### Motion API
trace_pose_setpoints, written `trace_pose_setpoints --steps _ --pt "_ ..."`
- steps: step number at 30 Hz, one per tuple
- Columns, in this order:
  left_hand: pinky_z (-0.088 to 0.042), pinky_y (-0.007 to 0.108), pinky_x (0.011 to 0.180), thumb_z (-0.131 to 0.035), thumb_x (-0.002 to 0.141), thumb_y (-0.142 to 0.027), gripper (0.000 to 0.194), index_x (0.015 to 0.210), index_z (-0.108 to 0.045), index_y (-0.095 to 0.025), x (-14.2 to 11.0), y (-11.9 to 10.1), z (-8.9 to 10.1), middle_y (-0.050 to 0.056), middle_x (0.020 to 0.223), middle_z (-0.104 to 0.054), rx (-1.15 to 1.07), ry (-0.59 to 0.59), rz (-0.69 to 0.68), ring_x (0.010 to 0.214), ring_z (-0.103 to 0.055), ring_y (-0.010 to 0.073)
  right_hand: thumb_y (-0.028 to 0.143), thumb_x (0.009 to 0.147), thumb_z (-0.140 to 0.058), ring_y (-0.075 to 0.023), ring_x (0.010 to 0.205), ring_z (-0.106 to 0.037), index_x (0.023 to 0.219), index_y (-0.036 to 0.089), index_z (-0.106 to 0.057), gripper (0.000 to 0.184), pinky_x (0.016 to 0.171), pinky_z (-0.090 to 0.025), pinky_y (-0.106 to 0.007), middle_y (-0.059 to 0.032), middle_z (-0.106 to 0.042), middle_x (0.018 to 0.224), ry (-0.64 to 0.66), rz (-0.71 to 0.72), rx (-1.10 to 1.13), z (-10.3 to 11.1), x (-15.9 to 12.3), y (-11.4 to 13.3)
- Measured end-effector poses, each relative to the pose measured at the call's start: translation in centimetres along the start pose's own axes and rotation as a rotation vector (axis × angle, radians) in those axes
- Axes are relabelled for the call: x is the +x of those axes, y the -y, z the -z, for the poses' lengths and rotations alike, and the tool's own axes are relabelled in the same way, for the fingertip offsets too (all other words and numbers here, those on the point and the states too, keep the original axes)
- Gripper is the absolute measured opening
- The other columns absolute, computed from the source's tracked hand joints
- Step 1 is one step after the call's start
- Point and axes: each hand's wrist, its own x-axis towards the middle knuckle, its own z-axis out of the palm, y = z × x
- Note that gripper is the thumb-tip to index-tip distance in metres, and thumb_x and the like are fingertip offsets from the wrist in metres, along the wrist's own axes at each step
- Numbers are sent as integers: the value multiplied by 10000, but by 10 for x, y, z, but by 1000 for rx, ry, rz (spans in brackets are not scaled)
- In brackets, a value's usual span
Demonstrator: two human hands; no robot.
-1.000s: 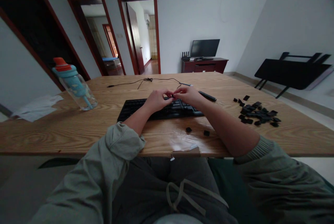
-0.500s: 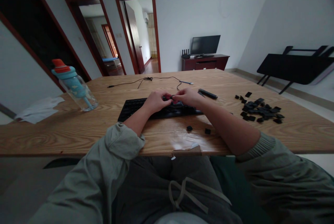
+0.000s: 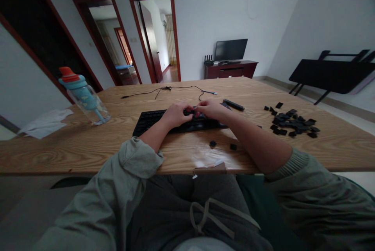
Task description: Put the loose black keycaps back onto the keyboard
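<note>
A black keyboard (image 3: 148,120) lies on the wooden table in front of me, its middle and right part mostly covered by my hands. My left hand (image 3: 177,114) rests over its middle with thumb and fingers curled together at the keys. Close beside it, my right hand (image 3: 211,109) is closed too, its fingertips nearly meeting those of the left. Anything between the fingertips is too small and dark to make out. Two loose black keycaps, one nearer (image 3: 212,143) and one further right (image 3: 233,147), lie between the keyboard and the table's front edge.
On the right is a heap of black keycaps (image 3: 295,123). A long black piece (image 3: 233,105) lies behind my right forearm, and a thin cable (image 3: 181,87) runs across the back. To the left stand a water bottle (image 3: 89,100) and white paper (image 3: 43,123).
My fingertips have shifted slightly at the keyboard; the dark piece seen between them earlier is now less visible. Arms, keyboard and loose keycaps stay in place.
</note>
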Motion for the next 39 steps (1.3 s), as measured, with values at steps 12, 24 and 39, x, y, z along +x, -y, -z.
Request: trace_pose_setpoints --steps 12,24,39 --pt "-489 298 679 -660 780 -331 292 945 -773 -118 2 11 4 83 868 -762 -317 -19 264 720 -628 173 260 839 -635 -165 757 -619 943 183 -736 163 649 -432 -268 -47 -756 896 -42 155 75 1 10 -12" --pt "-521 310 854 -612 811 -227 264 997 -794 -179 -2 15 14 64 987 -785 -113 163 172 870 -692 194 238 823 -641 -196 732 -644 919 180 -770 171 654 -448 -314 -89 -758 880 -50 186 -207 3 8 -14" --pt "-497 301 746 -646 815 -312 240 973 -768 -181 -3 4 10 66 927 -764 -51 59 109 796 -659 188 346 909 -575 -167 698 -580 916 173 -771 262 644 -404 -285 -45 -729 812 97 317 -97 -3 -2 -2"
